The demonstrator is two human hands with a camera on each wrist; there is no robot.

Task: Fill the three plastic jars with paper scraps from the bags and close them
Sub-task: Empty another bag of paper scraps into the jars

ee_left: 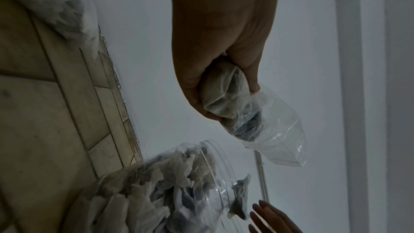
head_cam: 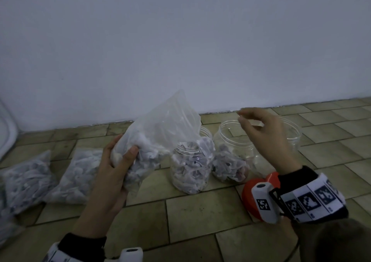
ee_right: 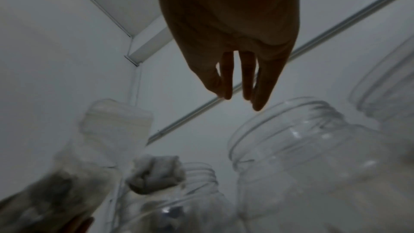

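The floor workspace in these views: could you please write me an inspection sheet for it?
Surface: tiled floor, worn.
Job's things: left jar heaped with paper scraps; middle jar partly filled; right jar looks empty; all without lids. Two full bags lie at left.
Clutter: orange lid on the floor, partly hidden.
Grippers: left hand grips the open bag; right hand hovers above the middle jar, fingers relaxed, holding nothing.
Cables: nothing seen.
Surroundings: white wall.

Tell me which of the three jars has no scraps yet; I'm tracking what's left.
The rightmost jar, behind the right hand: clear and empty. The left jar is heaped full, the middle jar partly filled.
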